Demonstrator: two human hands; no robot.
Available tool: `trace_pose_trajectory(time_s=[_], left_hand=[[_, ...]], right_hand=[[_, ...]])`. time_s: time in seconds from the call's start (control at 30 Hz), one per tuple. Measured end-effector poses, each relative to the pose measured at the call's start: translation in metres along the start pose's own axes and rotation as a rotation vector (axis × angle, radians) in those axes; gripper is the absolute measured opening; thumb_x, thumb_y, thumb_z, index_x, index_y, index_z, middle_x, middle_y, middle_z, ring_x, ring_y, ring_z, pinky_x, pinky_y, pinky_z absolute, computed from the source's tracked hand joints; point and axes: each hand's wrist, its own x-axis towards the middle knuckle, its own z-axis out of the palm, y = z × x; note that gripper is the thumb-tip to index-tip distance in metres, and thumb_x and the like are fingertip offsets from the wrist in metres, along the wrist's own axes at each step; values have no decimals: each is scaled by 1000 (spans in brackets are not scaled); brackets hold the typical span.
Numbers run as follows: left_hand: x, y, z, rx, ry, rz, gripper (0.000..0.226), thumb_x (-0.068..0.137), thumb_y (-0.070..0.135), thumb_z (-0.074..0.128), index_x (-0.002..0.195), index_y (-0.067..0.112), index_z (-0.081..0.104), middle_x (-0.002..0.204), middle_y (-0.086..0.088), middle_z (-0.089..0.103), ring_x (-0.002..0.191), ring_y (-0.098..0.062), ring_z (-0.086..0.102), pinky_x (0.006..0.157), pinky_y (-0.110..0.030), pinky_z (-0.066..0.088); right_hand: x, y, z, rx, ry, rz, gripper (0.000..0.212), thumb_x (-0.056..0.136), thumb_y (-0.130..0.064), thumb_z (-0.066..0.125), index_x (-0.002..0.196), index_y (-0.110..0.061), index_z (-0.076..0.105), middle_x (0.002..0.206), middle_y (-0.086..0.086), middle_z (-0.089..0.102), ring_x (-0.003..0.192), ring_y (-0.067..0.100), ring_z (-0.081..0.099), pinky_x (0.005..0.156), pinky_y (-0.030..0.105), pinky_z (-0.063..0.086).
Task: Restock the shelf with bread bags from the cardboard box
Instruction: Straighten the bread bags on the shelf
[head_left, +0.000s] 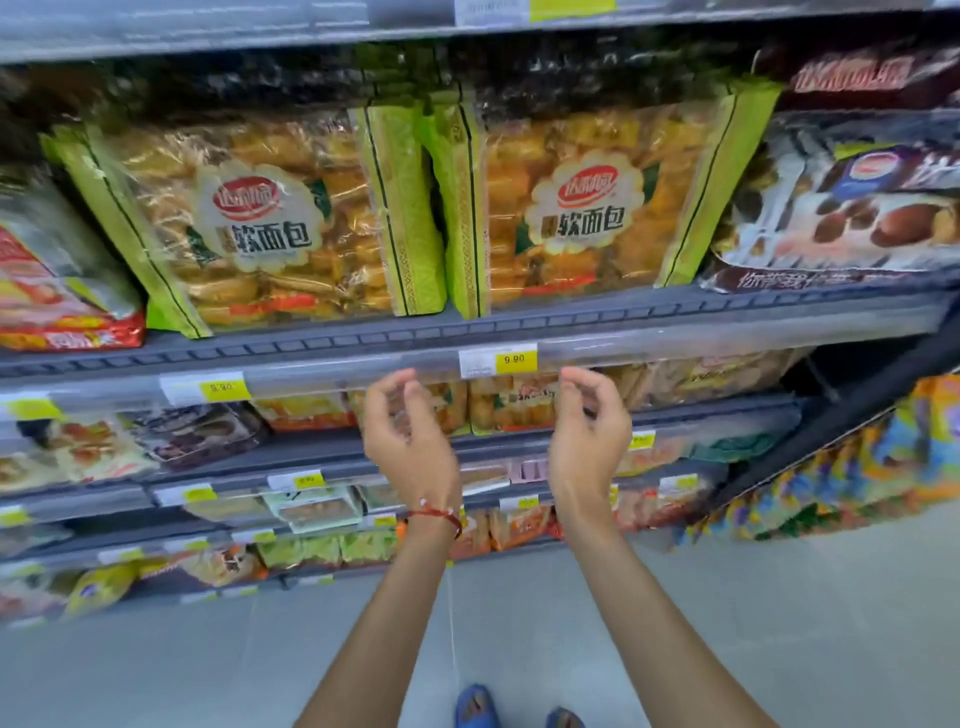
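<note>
Two green-edged bread bags stand upright side by side on the grey shelf (571, 325): one on the left (249, 223), one on the right (587, 202). My left hand (405, 431) and my right hand (592, 426) hang just below the shelf's front rail, palms facing each other, fingers loosely curled and apart, holding nothing. A red string bracelet circles my left wrist. Neither hand touches a bag. No cardboard box is in view.
A red snack bag (57, 291) sits left of the bread, dark chocolate-cake bags (857, 208) to the right. Yellow price tags (514, 359) line the rail. Lower shelves hold several packaged snacks. Grey floor and my blue sandals (475, 706) are below.
</note>
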Motion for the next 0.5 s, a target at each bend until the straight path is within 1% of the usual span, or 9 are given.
trace_pose_trajectory(time_s=[0.07,0.17,0.23,0.3,0.33,0.37,0.4,0.47,0.5], left_hand=[[-14,-25,-8,50,-66,-38,13,94,11,53,95,14,65,96,-1,67,85,-11,60,73,-20,48],[-31,-59,-12,162,-80,-68,12,94,13,54,97,12,66,98,0,67,87,-12,60,74,-20,46],[-36,-79,-11,183,-46,-139,13,94,17,54,99,12,65,102,5,66,91,-10,59,74,-18,44],[-35,-100,-9,187,-29,-197,16,94,21,54,104,12,62,107,7,64,92,-7,57,74,-20,45],[-33,-107,-7,180,-21,-228,18,94,23,54,107,12,60,109,6,63,92,-5,57,75,-22,45],[-30,-117,-6,177,1,-230,20,95,24,54,110,13,58,112,5,61,92,-6,56,75,-23,46],[-26,-123,-4,187,20,-228,23,95,25,53,114,13,56,114,3,59,93,-8,56,76,-21,45],[-14,-148,0,200,63,-221,31,97,28,50,123,12,51,121,-5,54,98,-14,53,75,-11,41],[-7,-158,2,202,107,-218,37,97,31,49,129,12,47,125,-10,50,102,-17,51,78,-10,41]], right_hand=[[-6,19,-13,-24,-43,13,13,100,-6,61,105,-8,72,99,-2,72,85,-5,62,77,11,46],[-9,50,-28,-62,-117,59,14,98,-3,61,105,-6,73,99,4,72,83,-2,61,75,10,45],[-9,70,-35,-114,-173,88,17,97,-2,60,107,-8,72,98,-1,71,83,-8,61,75,6,44],[-5,92,-36,-153,-225,109,19,96,-3,60,112,-10,70,100,-6,68,84,-12,60,76,6,43],[-1,102,-34,-167,-241,123,21,97,-4,61,116,-10,68,103,-6,67,86,-11,59,77,5,42],[1,112,-30,-170,-248,131,24,97,-6,60,120,-10,66,109,-3,66,90,-8,59,77,4,41],[5,121,-25,-170,-243,137,27,98,-7,60,125,-9,63,116,1,64,95,-2,59,78,3,41],[11,139,-13,-166,-224,153,36,102,-13,59,137,-8,55,133,5,58,113,12,57,81,0,40],[14,148,-7,-165,-201,162,41,103,-17,57,143,-9,51,140,5,53,123,13,52,85,-1,38]])
